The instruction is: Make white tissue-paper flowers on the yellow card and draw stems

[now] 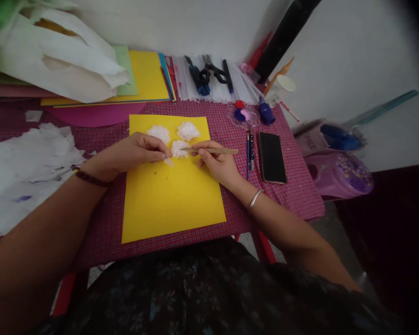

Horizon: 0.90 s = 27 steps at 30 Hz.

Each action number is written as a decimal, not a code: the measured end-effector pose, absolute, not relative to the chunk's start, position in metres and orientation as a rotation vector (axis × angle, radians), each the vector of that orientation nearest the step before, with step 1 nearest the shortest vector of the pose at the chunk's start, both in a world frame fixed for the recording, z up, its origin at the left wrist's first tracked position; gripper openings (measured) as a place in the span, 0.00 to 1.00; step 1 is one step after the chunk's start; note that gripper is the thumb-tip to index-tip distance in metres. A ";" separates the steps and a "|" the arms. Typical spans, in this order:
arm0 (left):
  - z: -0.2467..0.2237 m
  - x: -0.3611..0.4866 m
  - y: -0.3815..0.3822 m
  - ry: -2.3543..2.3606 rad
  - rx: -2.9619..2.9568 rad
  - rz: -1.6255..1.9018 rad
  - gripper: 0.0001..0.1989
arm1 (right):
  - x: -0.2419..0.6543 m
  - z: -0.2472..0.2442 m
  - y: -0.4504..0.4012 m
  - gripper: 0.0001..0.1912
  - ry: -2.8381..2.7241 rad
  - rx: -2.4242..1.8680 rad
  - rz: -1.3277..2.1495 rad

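Note:
A yellow sheet of paper [174,200] lies on the checked tablecloth in front of me. Three ruffled white paper clusters sit on its upper half: one at the left [158,133], one at the right [188,131] and one just below them [180,149]. My left hand [145,149] pinches a small piece of white paper [169,161] beside the lowest cluster. In my right hand [218,163] is a thin wooden stick [219,150], held like a pen, its left tip at that same cluster. Two small dark spots mark the sheet below.
Loose white paper pieces [28,172] are heaped at the left. A phone [272,157], a brush [248,153] and a dotted pen [252,149] lie at the right. Behind are scissors [212,72], a paint dish [242,114], a blue bottle [266,111] and coloured sheets [150,77].

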State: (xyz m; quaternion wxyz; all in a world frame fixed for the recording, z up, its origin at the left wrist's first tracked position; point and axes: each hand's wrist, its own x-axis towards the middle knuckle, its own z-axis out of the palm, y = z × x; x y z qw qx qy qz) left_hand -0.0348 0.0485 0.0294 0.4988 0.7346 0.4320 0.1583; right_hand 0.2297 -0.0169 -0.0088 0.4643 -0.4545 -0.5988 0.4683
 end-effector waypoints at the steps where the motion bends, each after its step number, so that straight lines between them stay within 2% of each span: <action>1: 0.029 -0.032 0.046 1.068 1.760 0.411 0.13 | 0.229 -0.007 -0.018 0.08 -1.469 -1.129 1.153; 12: 0.022 0.004 0.023 1.300 1.744 0.642 0.08 | 0.229 0.002 -0.024 0.12 -1.388 -1.051 1.094; 19: 0.019 0.006 0.026 1.301 1.686 0.696 0.07 | 0.229 0.002 -0.030 0.10 -1.655 -1.092 1.058; 27: 0.021 0.008 0.023 1.314 1.645 0.759 0.07 | 0.232 0.004 -0.030 0.11 -1.919 -1.099 0.834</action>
